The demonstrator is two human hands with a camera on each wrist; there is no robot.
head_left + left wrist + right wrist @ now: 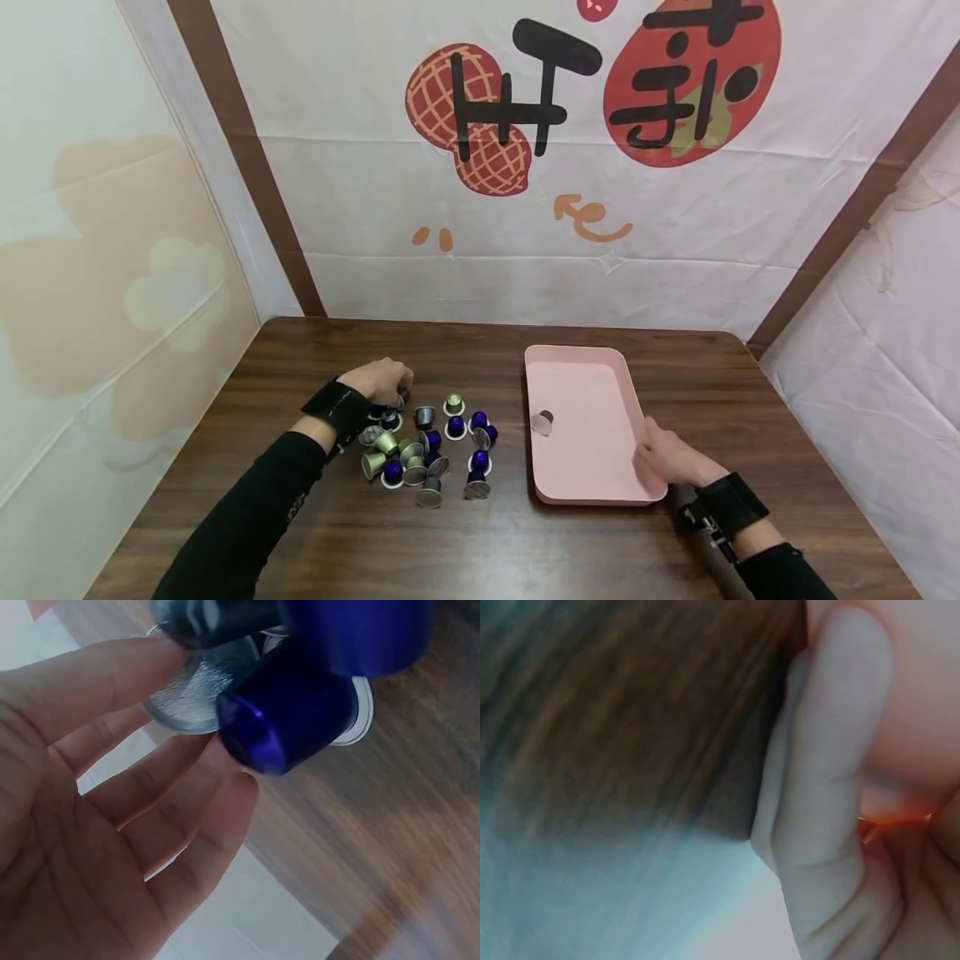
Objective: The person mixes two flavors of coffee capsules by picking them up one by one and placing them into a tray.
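Could not tell, under the curled left hand (381, 380), which capsule (402, 394) was gripped. Blurred right-wrist view: only a finger (832, 787) against the pink tray (592, 392). Cropped blue capsule (289, 720) at top edge.

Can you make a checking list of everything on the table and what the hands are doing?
Surface: brown wooden table.
Job's things: pile of coffee capsules, purple, gold and grey; pink tray with one grey capsule lying inside.
Clutter: nothing seen.
Hands: left hand on the pile's far left edge, grip unclear; right hand holds the tray's right rim.
Cables: nothing seen.
Surroundings: printed cloth backdrop.
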